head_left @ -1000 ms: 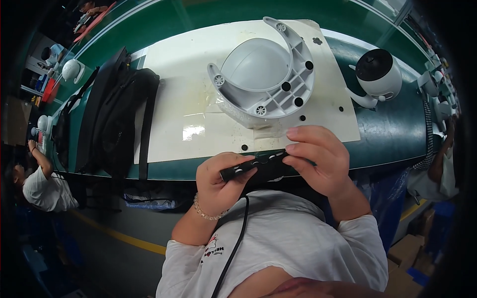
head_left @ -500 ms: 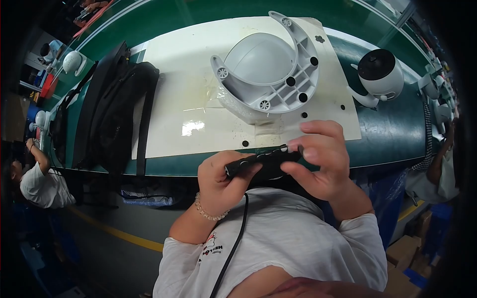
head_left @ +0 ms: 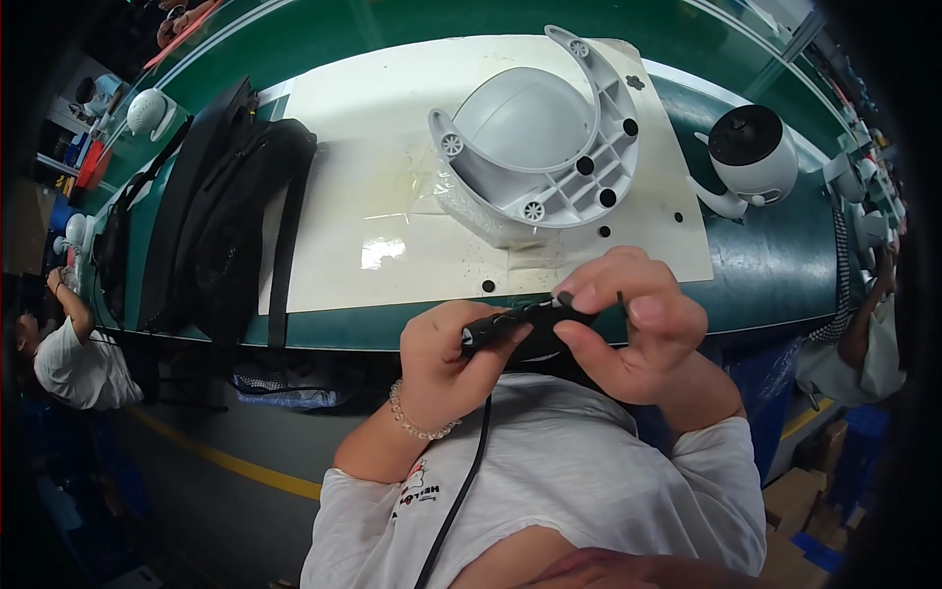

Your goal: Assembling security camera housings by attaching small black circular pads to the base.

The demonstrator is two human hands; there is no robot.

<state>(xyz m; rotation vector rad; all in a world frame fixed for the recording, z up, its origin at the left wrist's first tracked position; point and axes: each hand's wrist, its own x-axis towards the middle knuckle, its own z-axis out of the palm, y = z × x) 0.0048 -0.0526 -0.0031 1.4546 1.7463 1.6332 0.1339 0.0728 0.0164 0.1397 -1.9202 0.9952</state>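
A small black sheet with several round pads [head_left: 505, 322] is gripped by my left hand [head_left: 439, 363], its thumb on the near side and fingers behind. My right hand [head_left: 648, 334] is at the sheet's right end, fingers curled, with a fingertip touching a dark round pad there. A thin black disc [head_left: 621, 299], seen nearly edge-on, is between its fingers. Beyond my hands lies a white crescent-shaped plastic base [head_left: 564, 206] with ribs and round sockets. Several black round pads [head_left: 607, 198] are on its ribs. Two loose pads [head_left: 489, 286] [head_left: 604, 232] lie on the white board before it.
The white board [head_left: 343, 216] covers the green table. At left lies a black bag [head_left: 245, 196] with straps. A white rounded device with a black top [head_left: 751, 147] stands at right. Other people sit at both sides, one in a white shirt [head_left: 88, 368].
My right hand has shifted slightly right and curled its fingers, and a thin black disc now shows between them. My left hand has moved a little right with the sheet.
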